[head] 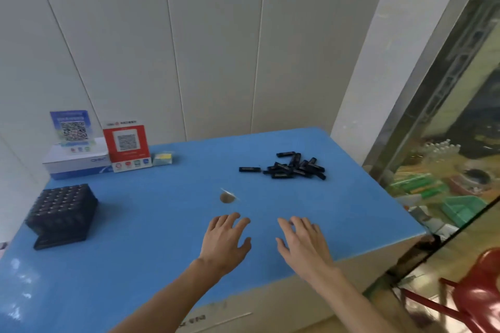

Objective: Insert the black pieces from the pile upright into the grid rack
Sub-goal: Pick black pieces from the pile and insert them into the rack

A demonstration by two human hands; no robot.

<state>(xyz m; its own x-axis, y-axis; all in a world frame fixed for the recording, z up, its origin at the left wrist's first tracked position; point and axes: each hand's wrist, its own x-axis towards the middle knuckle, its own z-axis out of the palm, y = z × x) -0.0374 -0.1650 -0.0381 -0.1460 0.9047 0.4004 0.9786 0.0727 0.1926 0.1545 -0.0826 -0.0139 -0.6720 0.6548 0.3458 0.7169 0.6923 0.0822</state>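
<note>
A pile of several black oblong pieces [295, 167] lies on the blue table [162, 224] at the far right, and one piece [249, 169] lies apart just left of it. The black grid rack [63, 213] stands at the table's left side, its cells showing small light tops. My left hand [226, 240] and my right hand [304, 243] hover side by side above the table's near middle, palms down, fingers spread, holding nothing. Both are well short of the pile and far right of the rack.
A brownish spot with a torn flap [227, 197] marks the table ahead of my hands. Two QR code stands [127, 144] and a white box [77, 161] sit at the back left by the wall. A red chair [476, 292] stands beyond the table's right edge.
</note>
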